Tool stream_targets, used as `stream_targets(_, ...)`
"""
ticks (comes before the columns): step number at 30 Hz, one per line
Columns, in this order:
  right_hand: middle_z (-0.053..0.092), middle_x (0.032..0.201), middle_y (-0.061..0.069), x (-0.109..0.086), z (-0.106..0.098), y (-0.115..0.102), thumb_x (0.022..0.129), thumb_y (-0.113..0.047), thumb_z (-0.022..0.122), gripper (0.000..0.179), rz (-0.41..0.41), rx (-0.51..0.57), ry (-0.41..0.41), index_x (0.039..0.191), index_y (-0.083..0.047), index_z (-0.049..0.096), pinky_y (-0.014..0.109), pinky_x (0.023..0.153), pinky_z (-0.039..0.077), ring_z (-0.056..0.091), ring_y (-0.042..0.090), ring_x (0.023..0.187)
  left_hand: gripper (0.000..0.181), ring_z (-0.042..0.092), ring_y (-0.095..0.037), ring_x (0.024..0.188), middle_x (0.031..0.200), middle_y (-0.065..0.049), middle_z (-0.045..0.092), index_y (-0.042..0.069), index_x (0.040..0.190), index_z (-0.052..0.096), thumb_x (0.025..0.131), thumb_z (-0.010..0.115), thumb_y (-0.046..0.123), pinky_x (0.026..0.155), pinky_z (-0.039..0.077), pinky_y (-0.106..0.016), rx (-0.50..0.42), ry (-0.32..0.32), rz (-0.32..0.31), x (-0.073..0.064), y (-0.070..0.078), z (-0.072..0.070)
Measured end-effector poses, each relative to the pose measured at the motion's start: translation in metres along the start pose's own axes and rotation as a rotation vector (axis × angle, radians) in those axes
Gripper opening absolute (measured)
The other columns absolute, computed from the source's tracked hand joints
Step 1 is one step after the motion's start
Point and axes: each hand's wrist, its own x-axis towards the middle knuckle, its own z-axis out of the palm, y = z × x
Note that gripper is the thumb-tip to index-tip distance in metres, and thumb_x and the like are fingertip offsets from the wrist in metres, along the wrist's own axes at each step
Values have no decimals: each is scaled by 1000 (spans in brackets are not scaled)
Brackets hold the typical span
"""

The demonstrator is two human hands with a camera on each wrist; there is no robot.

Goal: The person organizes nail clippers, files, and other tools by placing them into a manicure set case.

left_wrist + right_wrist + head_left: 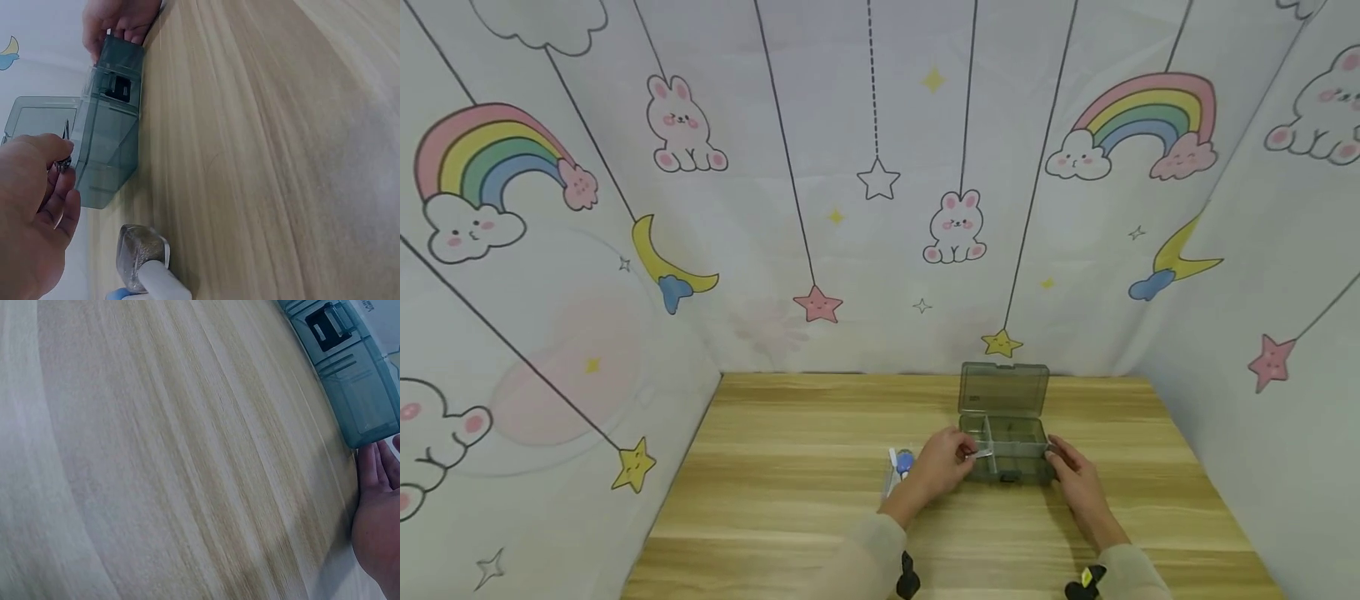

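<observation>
A translucent grey-green compartment box [1015, 477] stands on the table, its lid [1003, 390] tipped back. Over the box's left compartments, my left hand [942, 462] pinches a small shiny metal item [65, 164] with a thin pointed end. Fingers hide much of it, so its kind is unclear. At the box's right end, my right hand [1078, 483] holds the end wall near the rim. A black latch [119, 87] shows on the front. Dividers split the inside into several compartments.
Left of the box, partly behind my left forearm, lie a round blue item [905, 461] and a slim white item [892, 458]. The left wrist view shows a small glass bottle [134, 250] and a white cylinder [164, 281]. A patterned backdrop [880, 250] borders the wooden table [775, 500].
</observation>
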Motion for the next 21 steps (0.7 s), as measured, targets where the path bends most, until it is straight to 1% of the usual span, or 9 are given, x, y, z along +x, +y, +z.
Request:
stream_targets(4, 39, 164, 24, -2, 1, 0, 115, -30, 48, 57, -16, -21, -12, 164, -5, 36, 12, 92, 44, 39, 34, 148, 10, 60, -2, 87, 101, 2, 64, 10, 109, 77, 100, 74, 12, 78, 54, -17, 11, 11, -26, -2, 0, 3)
stream_targets(10, 36, 166, 23, -3, 0, -1, 115, -31, 48, 58, -12, -2, -17, 166, -7, 34, 11, 92, 43, 37, 33, 151, 11, 59, -2, 88, 102, 5, 63, 12, 111, 77, 101, 73, 15, 78, 54, -18, 34, 29, -62, -1, 4, 6)
stream_targets(12, 36, 166, 22, -3, 0, 0, 115, -31, 49, 58, -10, 3, -19, 165, -7, 34, 15, 94, 45, 37, 33, 150, 11, 59, -2, 88, 102, 5, 63, 13, 111, 77, 101, 74, 15, 78, 54, -19, 32, 34, -69, -2, 5, 7)
stream_targets(14, 36, 166, 22, -3, 0, 1, 115, -31, 48, 57, -6, 3, -21, 166, -8, 34, 21, 100, 47, 37, 33, 151, 10, 60, -2, 88, 102, 5, 63, 13, 110, 77, 100, 75, 15, 79, 54, -19, 30, 40, -70, -2, 5, 8)
stream_targets(16, 36, 166, 22, -4, -1, 1, 115, -31, 47, 57, -1, -7, -25, 166, -8, 34, 27, 104, 47, 37, 34, 151, 10, 60, -2, 89, 102, 5, 63, 13, 110, 77, 100, 75, 15, 78, 54, -18, 25, 46, -67, -2, 5, 9)
stream_targets(17, 36, 166, 22, -4, -1, 0, 115, -31, 47, 57, 0, -9, -25, 166, -8, 34, 28, 104, 47, 37, 34, 151, 10, 61, -2, 89, 102, 5, 63, 12, 109, 77, 100, 75, 14, 79, 54, -18, 23, 47, -66, -2, 5, 10)
stream_targets(19, 36, 166, 22, -4, -1, 0, 115, -31, 47, 57, -1, -9, -20, 166, -8, 34, 24, 102, 47, 37, 33, 151, 11, 62, -4, 90, 103, 3, 64, 11, 110, 77, 99, 76, 14, 79, 54, -19, 15, 49, -63, -2, 5, 10)
stream_targets(21, 37, 166, 22, -4, -1, 0, 115, -30, 48, 56, -4, -11, -13, 165, -8, 35, 16, 97, 45, 38, 33, 150, 15, 64, -6, 93, 105, 2, 64, 10, 113, 77, 99, 77, 16, 81, 55, -20, 7, 39, -71, -2, 5, 9)
